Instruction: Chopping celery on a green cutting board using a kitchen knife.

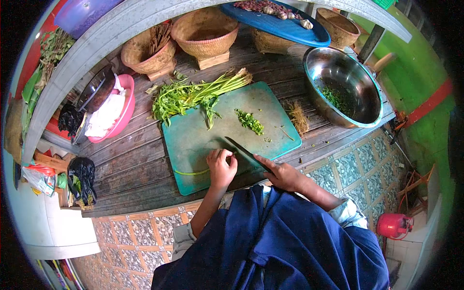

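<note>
A green cutting board lies on the wooden table. My right hand is shut on the handle of a knife, whose blade points up and left over the board. Close to the blade, my left hand pinches a small bit of green; a long thin stalk reaches leftward from beneath this hand. Chopped greens form a small pile right of the board's middle. A bunch of leafy green stalks rests across the board's back left edge, with its cut or root ends to the right.
At the right stands a steel bowl with chopped greens inside. Trimmed roots lie beside the board. Behind are woven baskets and a blue tray with garlic and shallots. A pink basin and black plastic bag are at left.
</note>
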The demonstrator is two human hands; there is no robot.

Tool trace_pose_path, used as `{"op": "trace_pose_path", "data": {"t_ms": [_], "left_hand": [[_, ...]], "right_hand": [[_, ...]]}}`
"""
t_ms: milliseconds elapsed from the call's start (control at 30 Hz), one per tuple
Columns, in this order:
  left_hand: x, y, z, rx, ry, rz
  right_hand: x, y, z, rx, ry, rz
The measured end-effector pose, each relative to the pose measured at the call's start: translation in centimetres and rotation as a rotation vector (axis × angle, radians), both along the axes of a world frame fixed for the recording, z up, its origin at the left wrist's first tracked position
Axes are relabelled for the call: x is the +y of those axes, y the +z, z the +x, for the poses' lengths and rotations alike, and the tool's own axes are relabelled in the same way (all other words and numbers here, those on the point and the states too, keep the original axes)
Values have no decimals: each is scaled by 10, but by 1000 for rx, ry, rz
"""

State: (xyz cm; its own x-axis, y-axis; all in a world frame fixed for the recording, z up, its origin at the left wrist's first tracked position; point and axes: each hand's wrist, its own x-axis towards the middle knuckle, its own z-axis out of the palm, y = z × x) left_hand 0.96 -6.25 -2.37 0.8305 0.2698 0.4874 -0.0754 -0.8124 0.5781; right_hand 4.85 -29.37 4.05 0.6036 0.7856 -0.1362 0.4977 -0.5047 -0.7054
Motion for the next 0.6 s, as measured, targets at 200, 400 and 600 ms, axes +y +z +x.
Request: {"op": "trace_pose_path", "data": {"t_ms": [200, 400, 600], "left_hand": [[1, 1, 0, -39, 0, 21], [3, 0, 0, -23, -15, 13], [3, -2, 0, -41, -39, 2]], "right_hand": [[-8, 7, -8, -16, 68, 1], [8, 14, -10, -27, 38, -101], [13, -9, -5, -75, 24, 38]]}}
